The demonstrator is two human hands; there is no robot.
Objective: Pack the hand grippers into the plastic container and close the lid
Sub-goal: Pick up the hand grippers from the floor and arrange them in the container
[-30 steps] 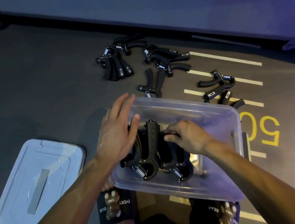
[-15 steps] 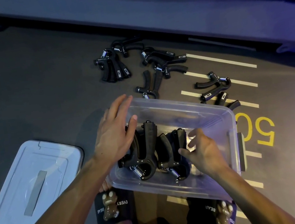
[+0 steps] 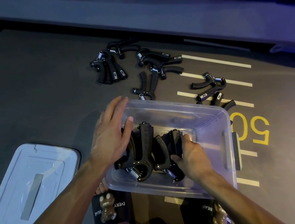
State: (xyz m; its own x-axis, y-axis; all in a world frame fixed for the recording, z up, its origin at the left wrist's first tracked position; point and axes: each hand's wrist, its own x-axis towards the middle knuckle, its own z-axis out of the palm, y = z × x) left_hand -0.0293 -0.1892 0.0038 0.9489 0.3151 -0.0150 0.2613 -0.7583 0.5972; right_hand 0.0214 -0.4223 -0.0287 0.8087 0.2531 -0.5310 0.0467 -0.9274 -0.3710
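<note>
A clear plastic container (image 3: pixel 208 115) sits on the floor in front of my feet. Several black hand grippers (image 3: pixel 145 149) with steel springs stand packed in its left half. My left hand (image 3: pixel 112 136) lies flat, fingers spread, over the container's left rim and the leftmost grippers. My right hand (image 3: pixel 190 153) is inside the container, fingers curled around the rightmost hand gripper (image 3: pixel 174 142). Several more hand grippers (image 3: pixel 149 69) lie scattered on the floor beyond the container. The lid (image 3: pixel 29 184) lies flat on the floor to the left.
Two slippered feet (image 3: pixel 110 213) are just below the container. White stripes and a yellow "50" (image 3: pixel 252 128) mark the floor at right. A long grey raised edge (image 3: pixel 149 13) runs across the back.
My right hand drew back to the right with its fingers spread, then closed around the rightmost gripper in the container. My left hand has stayed on the left rim.
</note>
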